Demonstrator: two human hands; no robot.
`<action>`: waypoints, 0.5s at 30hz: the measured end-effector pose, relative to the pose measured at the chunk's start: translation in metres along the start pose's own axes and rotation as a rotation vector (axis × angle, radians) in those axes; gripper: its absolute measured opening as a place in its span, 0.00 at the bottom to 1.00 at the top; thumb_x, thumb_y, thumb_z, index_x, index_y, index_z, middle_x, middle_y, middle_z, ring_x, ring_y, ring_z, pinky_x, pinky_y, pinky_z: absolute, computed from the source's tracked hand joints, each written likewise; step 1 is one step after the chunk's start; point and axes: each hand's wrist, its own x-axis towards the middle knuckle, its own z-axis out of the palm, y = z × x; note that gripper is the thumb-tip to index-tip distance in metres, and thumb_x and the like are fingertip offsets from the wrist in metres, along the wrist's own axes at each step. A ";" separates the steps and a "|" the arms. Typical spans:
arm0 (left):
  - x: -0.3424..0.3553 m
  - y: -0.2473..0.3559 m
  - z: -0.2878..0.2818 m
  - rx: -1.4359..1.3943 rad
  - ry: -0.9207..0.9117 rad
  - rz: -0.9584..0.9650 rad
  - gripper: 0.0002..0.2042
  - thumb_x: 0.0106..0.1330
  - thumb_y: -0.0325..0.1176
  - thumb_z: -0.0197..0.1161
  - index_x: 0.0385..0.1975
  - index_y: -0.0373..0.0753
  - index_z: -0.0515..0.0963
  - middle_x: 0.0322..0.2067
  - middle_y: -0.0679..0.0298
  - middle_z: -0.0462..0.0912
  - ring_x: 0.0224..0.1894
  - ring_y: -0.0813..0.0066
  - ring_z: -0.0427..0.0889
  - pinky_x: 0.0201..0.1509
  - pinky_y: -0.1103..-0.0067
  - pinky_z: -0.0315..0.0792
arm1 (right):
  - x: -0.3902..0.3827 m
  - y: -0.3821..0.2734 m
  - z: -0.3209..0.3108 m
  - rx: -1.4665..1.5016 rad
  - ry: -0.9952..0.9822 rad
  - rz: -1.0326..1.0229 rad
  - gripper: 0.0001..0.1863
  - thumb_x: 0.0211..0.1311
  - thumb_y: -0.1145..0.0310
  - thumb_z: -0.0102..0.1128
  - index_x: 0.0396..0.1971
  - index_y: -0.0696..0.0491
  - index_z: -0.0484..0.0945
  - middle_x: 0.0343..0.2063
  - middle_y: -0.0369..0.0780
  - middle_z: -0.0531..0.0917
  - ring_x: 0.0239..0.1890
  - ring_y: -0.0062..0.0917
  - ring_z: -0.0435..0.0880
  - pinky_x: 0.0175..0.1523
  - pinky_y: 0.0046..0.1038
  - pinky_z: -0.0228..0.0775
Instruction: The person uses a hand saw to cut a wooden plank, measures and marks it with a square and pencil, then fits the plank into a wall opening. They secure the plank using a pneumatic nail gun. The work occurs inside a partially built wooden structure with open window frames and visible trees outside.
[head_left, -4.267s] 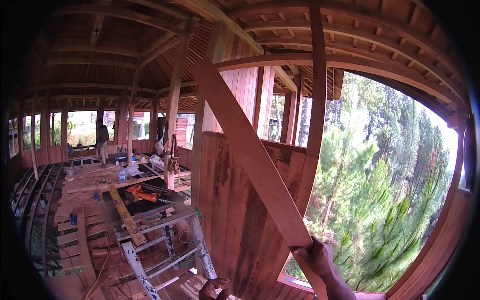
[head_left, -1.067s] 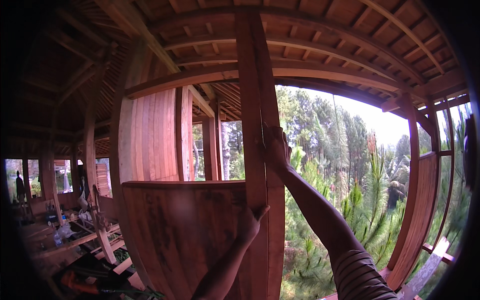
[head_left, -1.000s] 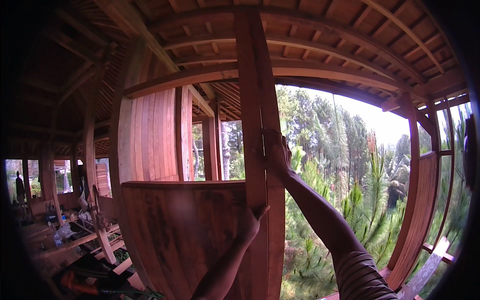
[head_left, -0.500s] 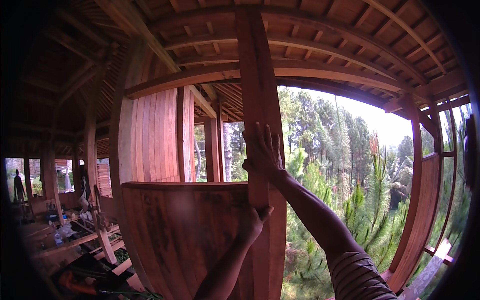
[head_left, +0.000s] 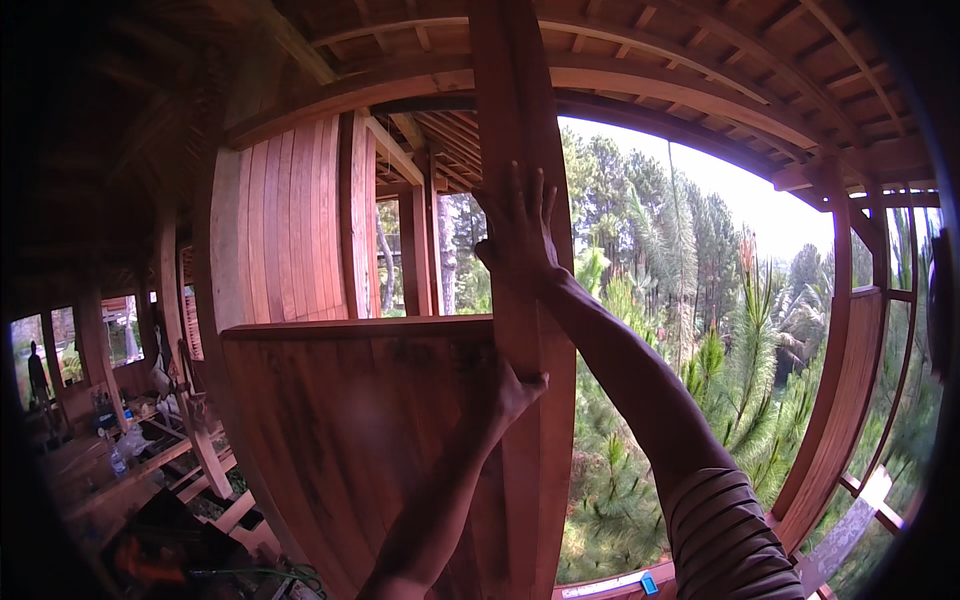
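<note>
A tall reddish-brown wooden post stands upright in front of me. My right hand lies flat against its face, fingers spread and pointing up. Lower down, my left hand grips the post's left edge beside the top of a low plank wall panel. Its thumb reaches across the front of the wood, while its other fingers are mostly hidden.
A horizontal beam crosses behind the post under the roof. Lumber and plastic bottles lie at the lower left. On the sill at the bottom rests a pale bar with a blue end. Pine trees stand outside on the right.
The view has tipped downward, so the post, panel and both hands sit higher in the picture. The pale bar on the sill has come into view. Both hands stay on the post.
</note>
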 end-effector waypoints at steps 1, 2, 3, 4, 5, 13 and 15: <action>0.003 -0.001 -0.006 0.039 -0.052 -0.028 0.37 0.48 0.56 0.77 0.48 0.29 0.77 0.39 0.45 0.85 0.42 0.50 0.87 0.47 0.63 0.81 | 0.003 -0.003 0.002 0.002 0.016 -0.001 0.42 0.47 0.62 0.71 0.67 0.43 0.68 0.74 0.57 0.44 0.73 0.70 0.36 0.71 0.73 0.34; 0.005 -0.003 -0.010 0.079 -0.107 -0.057 0.38 0.47 0.57 0.76 0.49 0.29 0.77 0.40 0.45 0.85 0.42 0.50 0.86 0.48 0.63 0.81 | 0.003 -0.004 0.006 0.012 0.019 -0.004 0.41 0.48 0.61 0.70 0.67 0.43 0.68 0.74 0.57 0.43 0.73 0.70 0.36 0.71 0.72 0.34; 0.005 -0.004 -0.013 0.119 -0.107 -0.047 0.38 0.47 0.57 0.76 0.49 0.29 0.77 0.40 0.45 0.85 0.42 0.50 0.87 0.48 0.63 0.81 | 0.000 -0.005 0.014 0.023 0.018 -0.005 0.41 0.49 0.60 0.70 0.67 0.43 0.67 0.74 0.57 0.42 0.73 0.70 0.35 0.71 0.72 0.33; 0.004 0.001 -0.019 0.151 -0.100 -0.024 0.39 0.47 0.58 0.76 0.50 0.30 0.77 0.40 0.45 0.85 0.42 0.50 0.87 0.47 0.63 0.81 | 0.000 -0.003 0.012 0.019 0.025 -0.011 0.40 0.50 0.59 0.69 0.67 0.43 0.67 0.74 0.58 0.41 0.73 0.70 0.35 0.71 0.72 0.33; 0.005 0.004 -0.024 0.161 -0.128 -0.028 0.38 0.48 0.60 0.74 0.48 0.30 0.78 0.39 0.46 0.85 0.41 0.52 0.87 0.47 0.63 0.81 | 0.002 -0.002 0.011 0.013 0.026 -0.007 0.40 0.49 0.59 0.70 0.66 0.43 0.68 0.74 0.58 0.42 0.73 0.71 0.36 0.71 0.72 0.33; -0.011 0.001 -0.013 0.184 -0.070 -0.036 0.44 0.49 0.60 0.74 0.54 0.25 0.68 0.35 0.44 0.84 0.37 0.51 0.87 0.40 0.64 0.82 | 0.001 -0.008 0.007 -0.046 -0.020 0.051 0.39 0.49 0.60 0.68 0.66 0.42 0.70 0.73 0.60 0.46 0.71 0.74 0.41 0.71 0.72 0.33; -0.017 -0.004 -0.018 0.195 0.048 -0.004 0.46 0.48 0.58 0.75 0.56 0.25 0.66 0.40 0.42 0.82 0.42 0.50 0.85 0.44 0.62 0.80 | 0.013 -0.021 0.000 -0.021 0.004 0.052 0.39 0.48 0.62 0.67 0.65 0.43 0.70 0.72 0.61 0.47 0.71 0.74 0.42 0.71 0.72 0.34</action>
